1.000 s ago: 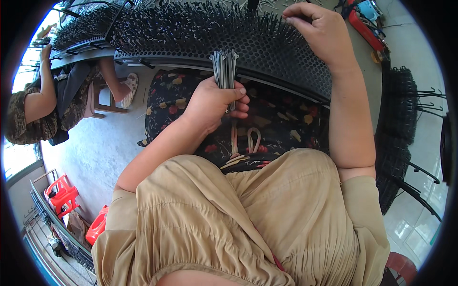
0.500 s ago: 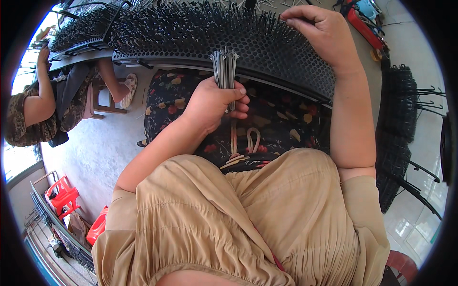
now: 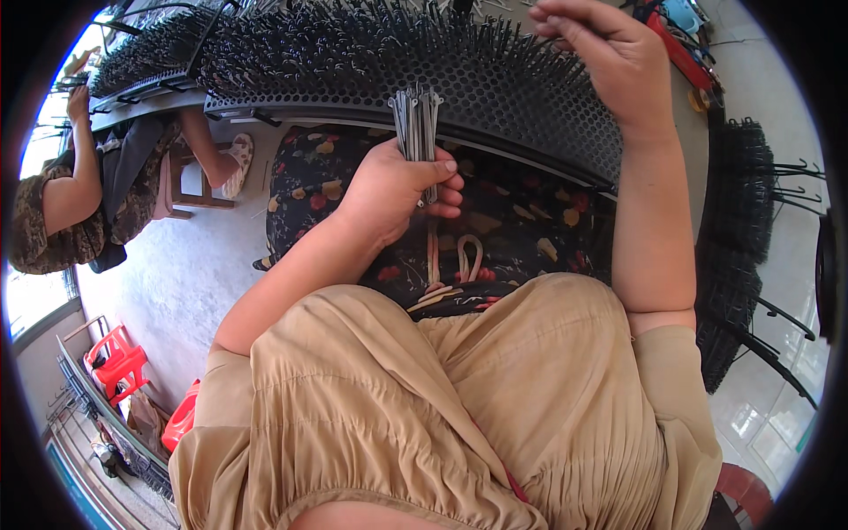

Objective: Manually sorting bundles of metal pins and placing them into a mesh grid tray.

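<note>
A bundle of thin grey metal rods (image 3: 413, 128) with small flattened, holed ends stands upright in my left hand (image 3: 389, 187), whose thumb and fingers wrap round its lower part. Just beyond it runs a black perforated panel (image 3: 521, 132). Dense rows of thin dark rods (image 3: 353, 44) stand in the holes over its far and left parts. My right hand (image 3: 614, 66) is raised at the panel's far right end, above the last rods. Its thumb and fingers are drawn together in a pinch; what lies between them is too small to make out.
A person (image 3: 75, 194) sits at the left by a second rod-filled panel (image 3: 146, 66). Red plastic chairs (image 3: 119, 362) stand at the lower left. Black racks with hooks (image 3: 738, 203) line the right side. A red tray (image 3: 676, 53) lies at the far right. Flowered dark cloth (image 3: 309, 185) hangs below the panel.
My right hand has shifted slightly to the right and farther away, above the rods. My left hand holds its bundle in nearly the same place.
</note>
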A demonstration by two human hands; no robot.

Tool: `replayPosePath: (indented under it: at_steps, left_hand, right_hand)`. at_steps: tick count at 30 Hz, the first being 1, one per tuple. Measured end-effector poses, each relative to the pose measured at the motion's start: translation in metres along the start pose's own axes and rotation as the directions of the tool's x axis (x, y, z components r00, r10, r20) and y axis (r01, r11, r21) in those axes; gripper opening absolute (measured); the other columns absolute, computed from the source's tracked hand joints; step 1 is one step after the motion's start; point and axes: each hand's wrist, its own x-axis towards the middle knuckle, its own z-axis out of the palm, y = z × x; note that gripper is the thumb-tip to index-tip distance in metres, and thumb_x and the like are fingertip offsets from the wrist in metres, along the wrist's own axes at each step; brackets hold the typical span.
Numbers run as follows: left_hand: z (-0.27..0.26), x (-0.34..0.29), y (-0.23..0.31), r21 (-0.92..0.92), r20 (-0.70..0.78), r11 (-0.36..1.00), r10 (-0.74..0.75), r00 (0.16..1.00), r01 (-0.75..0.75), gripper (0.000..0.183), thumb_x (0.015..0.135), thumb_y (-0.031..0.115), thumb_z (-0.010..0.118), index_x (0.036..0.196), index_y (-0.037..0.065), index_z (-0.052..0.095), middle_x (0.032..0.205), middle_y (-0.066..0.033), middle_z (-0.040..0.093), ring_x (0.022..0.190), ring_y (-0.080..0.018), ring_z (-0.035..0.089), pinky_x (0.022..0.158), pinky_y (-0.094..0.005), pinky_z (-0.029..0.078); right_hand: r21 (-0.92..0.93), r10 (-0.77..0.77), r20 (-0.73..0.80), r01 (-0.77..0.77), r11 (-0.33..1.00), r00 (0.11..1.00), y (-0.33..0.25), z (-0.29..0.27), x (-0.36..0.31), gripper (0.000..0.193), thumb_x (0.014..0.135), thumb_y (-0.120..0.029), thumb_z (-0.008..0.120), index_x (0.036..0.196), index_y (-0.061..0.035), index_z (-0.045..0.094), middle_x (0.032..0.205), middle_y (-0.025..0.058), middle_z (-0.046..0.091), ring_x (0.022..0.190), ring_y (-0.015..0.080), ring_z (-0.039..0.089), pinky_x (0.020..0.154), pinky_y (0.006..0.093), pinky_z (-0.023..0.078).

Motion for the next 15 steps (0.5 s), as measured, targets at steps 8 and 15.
replayPosePath:
  at_steps: [8, 15]
  left_hand:
    - [0.0, 0.001, 0.0, -0.006, 0.003, 1.0, -0.009, 1.0, 0.009, 0.013, 0.088, 0.003, 0.061, 0.098, -0.002, 0.054, 0.084, -0.0134, 0.062, 0.068, -0.0233, 0.065, 0.061, -0.0383, 0.059]
    - [-0.001, 0.001, -0.001, -0.007, 0.003, 1.0, 0.006, 1.0, -0.006, 0.013, 0.088, 0.006, 0.064, 0.098, -0.001, 0.058, 0.083, -0.0128, 0.064, 0.069, -0.0219, 0.065, 0.062, -0.0373, 0.058]
  right_hand:
    - [0.307, 0.05, -0.14, -0.005, 0.952, 0.989, 0.0, -0.008, -0.001, 0.013, 0.092, -0.001, 0.06, 0.101, 0.0046, 0.068, 0.089, 0.0111, 0.071, 0.077, 0.0159, 0.07, 0.067, 0.0256, 0.057]
    - [0.407, 0.093, -0.104, -0.043, 0.912, 0.99, -0.002, -0.022, -0.01, 0.014, 0.092, -0.002, 0.06, 0.101, 0.0043, 0.068, 0.091, 0.0117, 0.072, 0.076, 0.016, 0.07, 0.067, 0.0252, 0.057]
